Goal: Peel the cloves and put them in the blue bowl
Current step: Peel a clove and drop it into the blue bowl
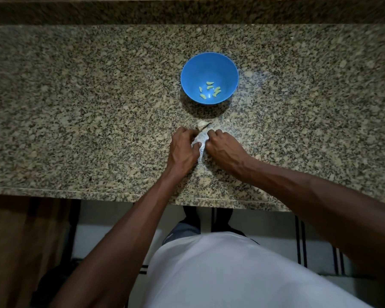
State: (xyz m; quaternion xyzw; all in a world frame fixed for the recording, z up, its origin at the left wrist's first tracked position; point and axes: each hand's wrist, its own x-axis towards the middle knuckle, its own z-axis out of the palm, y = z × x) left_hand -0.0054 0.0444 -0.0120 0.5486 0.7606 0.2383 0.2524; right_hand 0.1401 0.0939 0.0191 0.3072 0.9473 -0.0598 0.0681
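Note:
A blue bowl [209, 63] stands on the granite counter, with several peeled pale-yellow cloves [210, 91] lying on its bottom. Nearer to me, my left hand [182, 147] and my right hand [222, 145] are close together, knuckles up, fingers curled inward. Both pinch a small pale thing between them, likely a garlic clove [197, 144] or its skin; most of it is hidden by the fingers. A scrap of papery garlic skin [203, 125] lies on the counter just beyond my fingertips, between the hands and the bowl.
The speckled granite counter [87, 118] stretches wide to left and right, with a raised back ledge [187, 12] behind the bowl. Its front edge [120, 194] runs just below my wrists. My white shirt and a tiled floor show below.

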